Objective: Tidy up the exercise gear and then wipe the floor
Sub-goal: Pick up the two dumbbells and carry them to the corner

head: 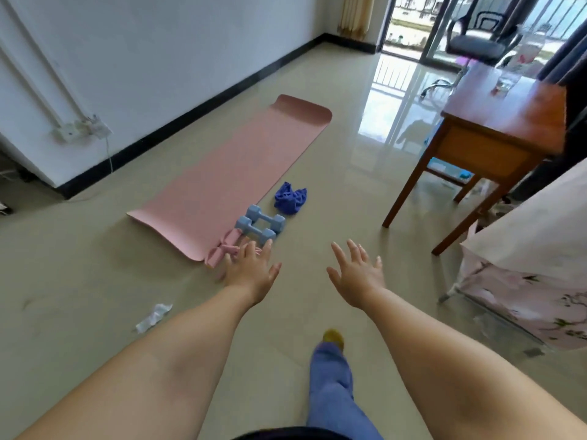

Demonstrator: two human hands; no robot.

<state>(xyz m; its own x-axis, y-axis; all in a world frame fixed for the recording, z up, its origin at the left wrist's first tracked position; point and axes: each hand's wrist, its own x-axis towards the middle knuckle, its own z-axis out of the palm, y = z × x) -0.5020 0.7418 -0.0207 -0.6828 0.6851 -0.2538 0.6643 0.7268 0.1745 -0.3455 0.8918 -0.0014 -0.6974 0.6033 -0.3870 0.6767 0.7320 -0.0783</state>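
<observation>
On the glossy tiled floor (317, 192), a pink yoga mat (235, 173) lies unrolled and flat along the left wall, thin and matte, its near corner curling slightly. Just beside its near right edge sit two pale blue dumbbells (260, 225) with blocky hexagonal heads, a crumpled blue cloth (290, 198) a little farther off, and a pink grip-like piece of gear (220, 250), partly hidden. Both hands reach forward with fingers spread and hold nothing: the left hand (251, 268) hovers over the pink gear, the right hand (357, 274) over bare floor. The tidying seems barely started; nothing looks gathered yet. The next move likely calls for stooping to grasp the small gear or dumbbells, before rolling the mat. A wooden desk (495, 122) stands to the right, and a scrap of white wrapper (154, 317) lies near left.
</observation>
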